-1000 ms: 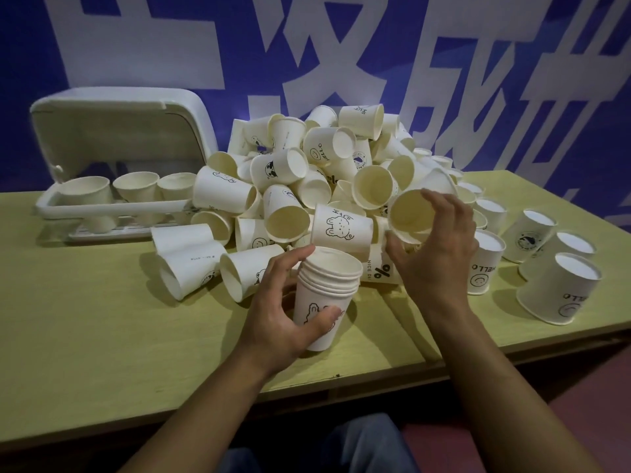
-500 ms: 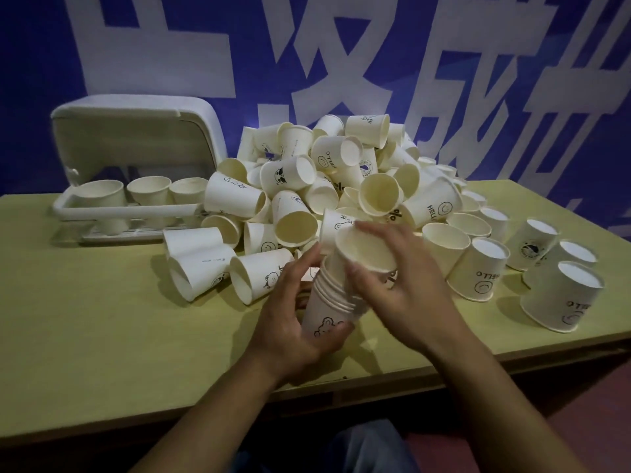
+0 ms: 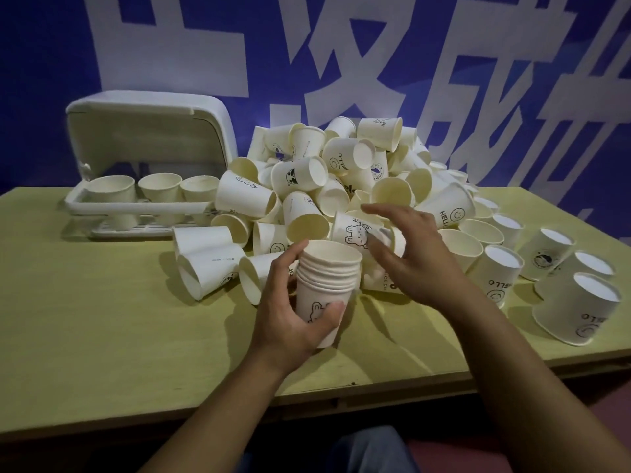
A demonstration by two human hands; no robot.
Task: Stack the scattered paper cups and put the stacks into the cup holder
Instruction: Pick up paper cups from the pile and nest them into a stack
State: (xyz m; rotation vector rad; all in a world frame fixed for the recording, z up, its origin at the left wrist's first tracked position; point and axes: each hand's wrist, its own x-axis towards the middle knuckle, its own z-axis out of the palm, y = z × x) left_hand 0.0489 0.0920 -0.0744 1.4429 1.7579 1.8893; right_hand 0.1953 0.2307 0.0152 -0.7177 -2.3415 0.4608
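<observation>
Head view
Left hand: the left hand (image 3: 290, 322) wraps round the stack of cups (image 3: 326, 285). The thumb lies across the front of the bottom cup and the fingers curl round the far side.
Stack of cups: it stands up with the open end on top, many rims packed close together. A little bear is drawn on the bottom cup. I cannot tell if it touches the table (image 3: 102, 319).
Right hand: the right hand (image 3: 409, 254) is just to the right of the stack and a bit higher. Its fingers are spread and bent a little, and they hold nothing. They hang over a bear cup (image 3: 355, 232) lying on its side.
Pile of cups: the big pile of cups (image 3: 341, 179) sits past both hands, with cups lying every which way.
Upside-down cups: some upside-down cups (image 3: 577, 305) stand far to the right of the right hand.
Cup holder: the white cup holder (image 3: 150, 148) is far off to the left of the left hand, past it. Its lid is up, and three cups stand in its tray.
Wall: a blue wall (image 3: 51, 63) with big white letters is behind it all.
</observation>
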